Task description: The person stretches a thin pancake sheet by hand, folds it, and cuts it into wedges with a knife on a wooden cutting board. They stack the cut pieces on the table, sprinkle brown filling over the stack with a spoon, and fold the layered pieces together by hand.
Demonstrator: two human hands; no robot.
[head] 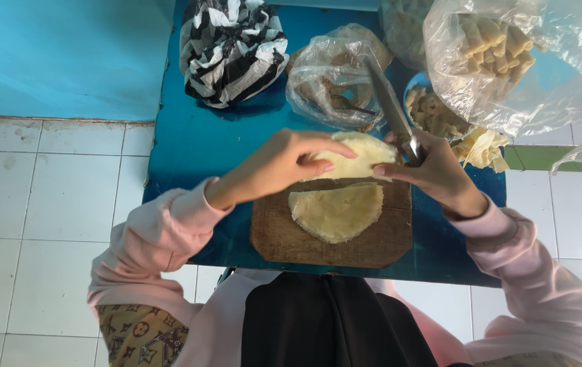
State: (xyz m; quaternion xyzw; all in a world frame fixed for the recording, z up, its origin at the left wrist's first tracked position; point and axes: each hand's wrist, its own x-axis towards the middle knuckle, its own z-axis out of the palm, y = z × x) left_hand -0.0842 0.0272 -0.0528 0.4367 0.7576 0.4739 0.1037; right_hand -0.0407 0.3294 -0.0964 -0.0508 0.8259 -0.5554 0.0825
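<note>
A wooden cutting board [284, 238] lies at the near edge of the blue table [196, 136], close to the person's body, so both hands can work over it. On it rests one pale yellow half-round sheet [337, 212], flat and apart from the hands. A second half-round sheet [359, 155] is lifted just above the far edge of the board, held up between both hands, seemingly to keep it clear of the one below. The left hand [284, 163] curls over its left edge, fingers pressed together on top, pinching the sheet. The right hand [434, 170] pinches the sheet's right edge with its fingertips while also closed on the handle of a knife [389, 105], whose blade points far and left, away from the body. Beyond lie a striped bag [233, 51], a clear bag [332, 75] and a larger clear bag of pale sticks [508, 54] at far right
</note>
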